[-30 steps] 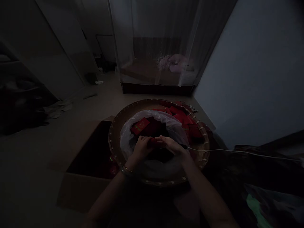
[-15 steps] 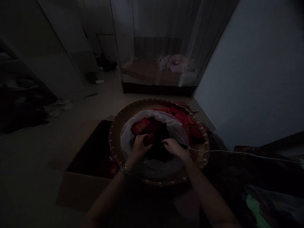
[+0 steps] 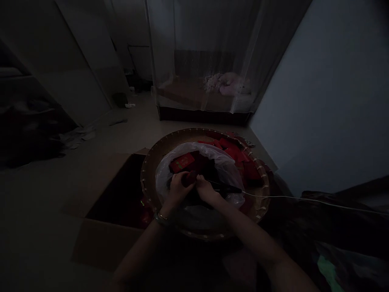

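A small red folded piece [image 3: 190, 177], its exact kind too dark to make out, is held in my left hand [image 3: 179, 186], thumb and fingers curled around it. My right hand [image 3: 205, 188] is closed, fingertips pinched together right at the red piece's edge; what they grip is hidden. Both hands are over a translucent plastic bag [image 3: 226, 162] whose mouth is spread wide. Inside it, behind my left hand, lies a red packet [image 3: 182, 162] with printed marks. A slim black corded tool [image 3: 229, 188] lies just right of my right hand.
The bag sits in a round woven bamboo tray [image 3: 148, 170] with more red packets [image 3: 234, 150] at its far right. A white cord [image 3: 282, 196] runs off to the right. An open cardboard box [image 3: 103, 225] stands at the left. Behind is a curtained bed [image 3: 200, 99]; a wall [image 3: 319, 89] rises at right.
My right hand has moved left, away from beside the black tool, and now meets my left hand at the red piece. The tool stays in about the same place.
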A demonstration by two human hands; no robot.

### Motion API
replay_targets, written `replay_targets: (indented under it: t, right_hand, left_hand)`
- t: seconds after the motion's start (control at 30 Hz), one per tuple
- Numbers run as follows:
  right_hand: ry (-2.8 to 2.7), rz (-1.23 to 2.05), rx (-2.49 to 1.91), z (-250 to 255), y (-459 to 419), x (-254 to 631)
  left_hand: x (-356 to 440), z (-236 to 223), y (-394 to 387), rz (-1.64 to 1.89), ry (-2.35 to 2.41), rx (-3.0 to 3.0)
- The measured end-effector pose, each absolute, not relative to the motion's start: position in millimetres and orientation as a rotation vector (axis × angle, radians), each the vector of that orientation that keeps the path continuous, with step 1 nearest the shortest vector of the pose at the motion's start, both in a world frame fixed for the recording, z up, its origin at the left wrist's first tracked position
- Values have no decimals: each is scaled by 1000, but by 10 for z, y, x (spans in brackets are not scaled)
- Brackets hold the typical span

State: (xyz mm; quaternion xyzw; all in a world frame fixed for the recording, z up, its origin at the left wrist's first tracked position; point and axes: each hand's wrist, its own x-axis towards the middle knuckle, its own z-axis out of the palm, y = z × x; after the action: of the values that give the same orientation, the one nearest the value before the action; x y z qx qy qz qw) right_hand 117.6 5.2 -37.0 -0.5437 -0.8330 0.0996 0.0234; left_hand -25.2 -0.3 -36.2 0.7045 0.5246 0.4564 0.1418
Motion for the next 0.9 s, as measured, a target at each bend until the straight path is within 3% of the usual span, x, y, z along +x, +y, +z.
replay_targets:
  t: [0.37,0.73,0.9]
  right_hand:
    - [-2356,510,-1574,-344,179,1342]
    - [-852,1575,-1157,-272,129,1572]
    - [-356,1867,-929,-187,67,1564]
  left_hand:
    - [-267,-382,-14,1325,1514,1909]
    - [-263,-340,-36,1295,1496,1850]
    - [-264,-331,-46,1277,1488,1874]
